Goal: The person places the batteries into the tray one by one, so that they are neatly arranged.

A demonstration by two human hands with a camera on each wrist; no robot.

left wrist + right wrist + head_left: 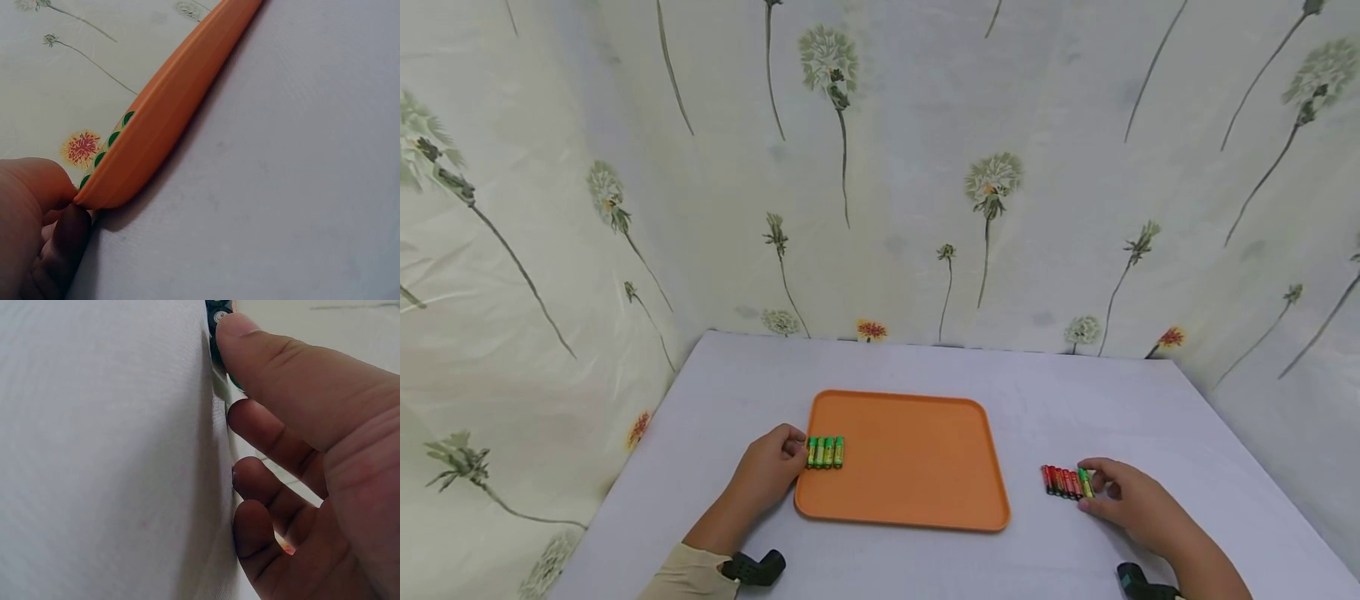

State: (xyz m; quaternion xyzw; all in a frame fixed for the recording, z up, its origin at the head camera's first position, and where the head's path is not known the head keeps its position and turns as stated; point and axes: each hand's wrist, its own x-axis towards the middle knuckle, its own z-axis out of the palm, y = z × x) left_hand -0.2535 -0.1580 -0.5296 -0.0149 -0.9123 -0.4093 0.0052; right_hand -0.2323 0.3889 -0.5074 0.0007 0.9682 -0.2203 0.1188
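An orange tray (910, 458) lies on the table, and several green batteries (825, 452) stand in a row side by side at its left edge. My left hand (769, 467) pinches the tray's left rim next to that row. In the left wrist view the thumb (37, 181) meets the rim just by the green battery ends. To the right of the tray, a row of red batteries (1061, 482) lies on the cloth. At the right end of this row, my right hand (1131, 504) holds a green battery (1086, 482) between thumb and forefinger, its other fingers loosely bent.
A white cloth (925, 562) covers the table. Behind it and at both sides hangs a pale curtain (895, 167) printed with dandelions. Dark wrist devices (754, 568) sit on both forearms, close above the table's near side.
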